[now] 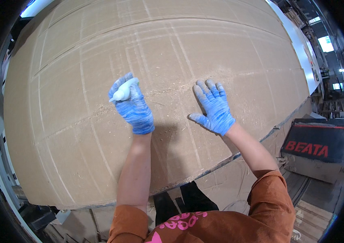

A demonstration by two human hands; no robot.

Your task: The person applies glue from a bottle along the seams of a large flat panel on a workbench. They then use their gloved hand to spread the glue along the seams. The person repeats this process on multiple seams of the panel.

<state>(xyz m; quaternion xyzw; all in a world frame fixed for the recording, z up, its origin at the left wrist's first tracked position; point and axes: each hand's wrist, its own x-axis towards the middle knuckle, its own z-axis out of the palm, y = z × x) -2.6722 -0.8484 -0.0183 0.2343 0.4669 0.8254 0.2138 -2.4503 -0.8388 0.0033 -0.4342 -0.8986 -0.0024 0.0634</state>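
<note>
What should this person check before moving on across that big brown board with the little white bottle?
1. Grip on the white bottle: left hand closed around it, ok.
2. Right hand flat and open on the brown board: ok.
3. Gloves on both hands: ok.
4. Sawdust swept off the cut grooves: some remains near the fingers, not ok.
5. Bottle tip open and contents left: cannot tell.
6. Board edge clear of the body: ok.

Two hands in blue knitted gloves — left hand (133,107), right hand (213,106) — lie over one large brown fibreboard panel (78,81); one small white plastic bottle (122,91) sits in the left.
</note>
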